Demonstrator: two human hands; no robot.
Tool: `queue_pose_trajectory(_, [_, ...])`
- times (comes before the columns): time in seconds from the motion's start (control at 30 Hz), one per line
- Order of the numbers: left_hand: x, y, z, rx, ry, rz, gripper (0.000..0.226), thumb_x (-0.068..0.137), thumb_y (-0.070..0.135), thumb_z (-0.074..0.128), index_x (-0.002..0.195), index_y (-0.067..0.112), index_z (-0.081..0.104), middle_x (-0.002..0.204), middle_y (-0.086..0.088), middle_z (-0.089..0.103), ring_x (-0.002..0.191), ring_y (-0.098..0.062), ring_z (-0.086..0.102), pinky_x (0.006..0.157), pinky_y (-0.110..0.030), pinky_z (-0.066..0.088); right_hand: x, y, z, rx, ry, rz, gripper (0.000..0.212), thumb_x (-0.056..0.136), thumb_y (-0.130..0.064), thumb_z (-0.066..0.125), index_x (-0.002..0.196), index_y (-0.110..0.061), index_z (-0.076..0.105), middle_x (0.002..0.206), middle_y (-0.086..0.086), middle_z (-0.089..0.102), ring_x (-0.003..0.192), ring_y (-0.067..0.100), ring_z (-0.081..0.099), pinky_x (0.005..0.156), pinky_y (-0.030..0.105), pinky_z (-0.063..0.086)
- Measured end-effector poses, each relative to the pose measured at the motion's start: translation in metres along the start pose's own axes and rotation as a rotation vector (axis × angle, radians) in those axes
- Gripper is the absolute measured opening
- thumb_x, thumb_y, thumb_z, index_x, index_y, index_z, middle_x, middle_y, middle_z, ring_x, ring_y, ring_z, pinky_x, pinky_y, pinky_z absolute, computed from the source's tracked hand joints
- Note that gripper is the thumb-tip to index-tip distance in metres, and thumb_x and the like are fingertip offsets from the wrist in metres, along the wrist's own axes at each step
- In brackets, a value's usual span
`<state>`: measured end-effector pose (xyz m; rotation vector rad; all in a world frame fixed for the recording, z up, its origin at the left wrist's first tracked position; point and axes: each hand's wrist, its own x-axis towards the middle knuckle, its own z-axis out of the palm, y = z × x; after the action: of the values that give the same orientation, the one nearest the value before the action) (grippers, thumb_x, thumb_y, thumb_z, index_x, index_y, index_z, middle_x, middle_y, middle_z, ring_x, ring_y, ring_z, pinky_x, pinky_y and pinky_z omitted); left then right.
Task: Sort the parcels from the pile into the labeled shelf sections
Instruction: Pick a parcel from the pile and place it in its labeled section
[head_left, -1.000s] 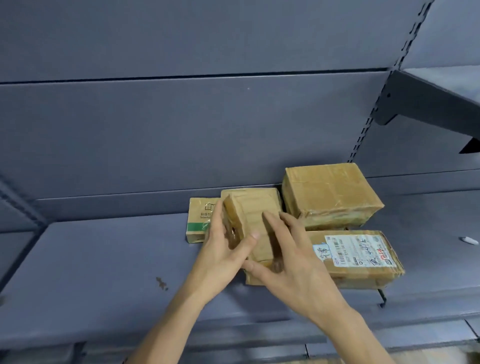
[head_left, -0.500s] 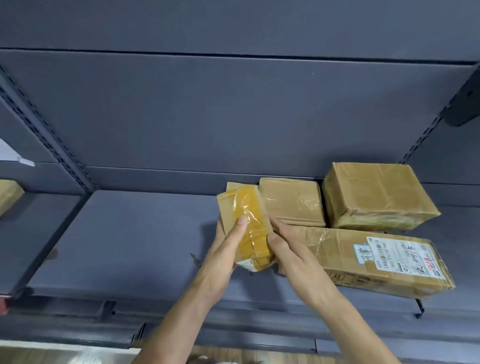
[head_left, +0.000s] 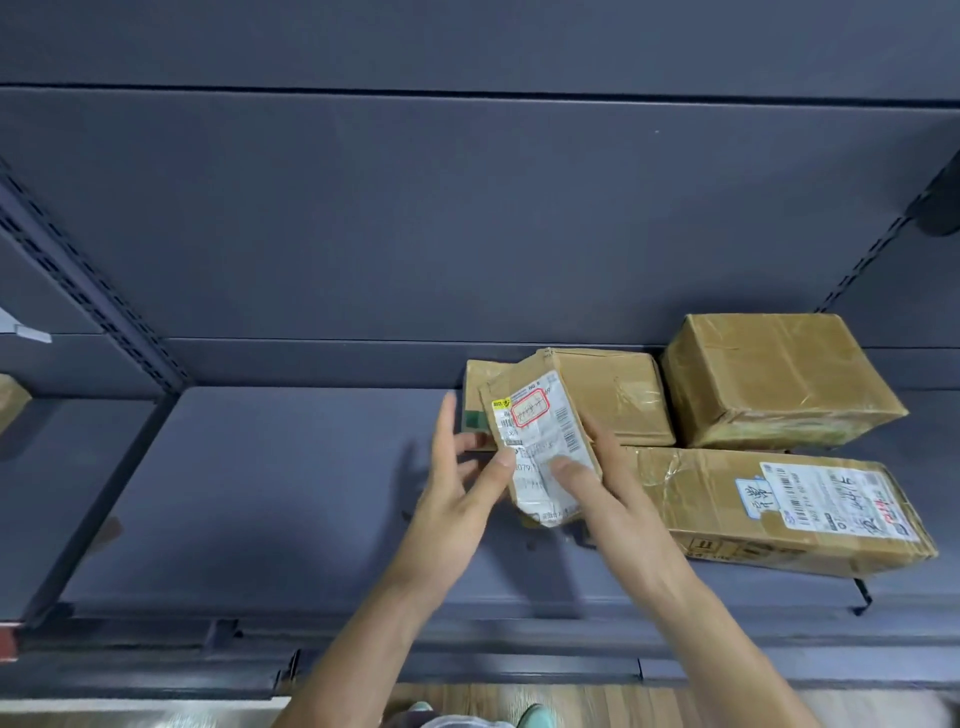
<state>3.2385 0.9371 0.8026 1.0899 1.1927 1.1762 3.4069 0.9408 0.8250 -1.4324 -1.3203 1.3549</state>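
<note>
Cardboard: left hand (head_left: 457, 499) and right hand (head_left: 613, 499) pinch one labelled parcel (head_left: 540, 441) before four shelved boxes (head_left: 475, 382) (head_left: 618, 395) (head_left: 779, 379) (head_left: 753, 504).

Dark grey-blue metal back panel (head_left: 467, 208) rises behind and above the left hand (head_left: 457, 499) and right hand (head_left: 618, 499), seamed horizontally. Matching shelf board (head_left: 260, 493) extends left of the left hand; scuff marks noted. Slotted upright (head_left: 88, 306) stands far left of that hand. Second upright (head_left: 857, 265) runs above and right of the right hand. Wood-grain floor (head_left: 597, 701) lies below the wrists. Lighting is even, with soft shadows beneath both hands.
</note>
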Motion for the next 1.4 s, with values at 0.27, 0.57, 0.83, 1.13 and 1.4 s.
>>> queue_pose_trajectory(0.27, [0.009, 0.004, -0.019, -0.031, -0.139, 0.004, 0.065, 0.09, 0.046, 0.069, 0.144, 0.064, 0.037, 0.14, 0.011, 0.064, 0.13, -0.009, 0.06, 0.102, -0.02, 0.05, 0.0, 0.0, 0.009, 0.114, -0.073, 0.011, 0.05, 0.083, -0.036, 0.059, 0.132, -0.038, 0.051, 0.115, -0.016, 0.073, 0.101, 0.007, 0.07, 0.07, 0.017, 0.053])
queue_pose_trajectory(0.57, [0.014, 0.011, -0.029, -0.009, -0.079, -0.002, 0.091, 0.081, 0.057, 0.071, 0.156, 0.053, 0.019, 0.13, 0.014, 0.069, 0.126, -0.003, 0.062, 0.1, -0.022, 0.052, 0.007, -0.001, 0.01, 0.112, -0.1, -0.047, 0.04, 0.1, -0.028, 0.061, 0.139, -0.037, 0.051, 0.124, -0.01, 0.071, 0.114, 0.012, 0.068, 0.092, 0.034, 0.058])
queue_pose_trajectory(0.83, [0.025, 0.011, -0.052, 0.013, -0.132, -0.036, 0.068, 0.091, 0.039, 0.071, 0.152, 0.038, 0.041, 0.137, 0.021, 0.065, 0.129, 0.003, 0.058, 0.092, -0.006, 0.046, 0.012, 0.006, 0.027, 0.096, -0.128, -0.032, 0.064, 0.096, -0.045, 0.063, 0.152, -0.042, 0.033, 0.133, -0.017, 0.065, 0.122, 0.004, 0.062, 0.102, 0.034, 0.048])
queue_pose_trajectory(1.13, [0.004, -0.006, -0.078, 0.518, -0.051, -0.048, 0.067, 0.092, 0.08, 0.034, 0.155, 0.056, 0.025, 0.142, 0.037, 0.045, 0.129, 0.017, 0.043, 0.11, -0.027, 0.039, 0.017, 0.013, 0.046, -0.021, -0.061, 0.023, 0.063, 0.099, -0.045, 0.059, 0.153, -0.047, 0.028, 0.134, -0.021, 0.063, 0.124, 0.005, 0.06, 0.113, 0.046, 0.042])
queue_pose_trajectory(1.4, [-0.017, -0.038, -0.125, 0.847, 0.025, 0.009, 0.059, 0.104, 0.044, 0.051, 0.159, 0.036, 0.031, 0.159, 0.019, 0.034, 0.147, -0.002, 0.032, 0.114, -0.019, 0.027, 0.018, 0.029, 0.072, -0.057, -0.065, 0.11, 0.051, 0.097, -0.058, 0.052, 0.143, -0.067, 0.03, 0.123, -0.036, 0.063, 0.109, -0.016, 0.059, 0.096, 0.024, 0.045])
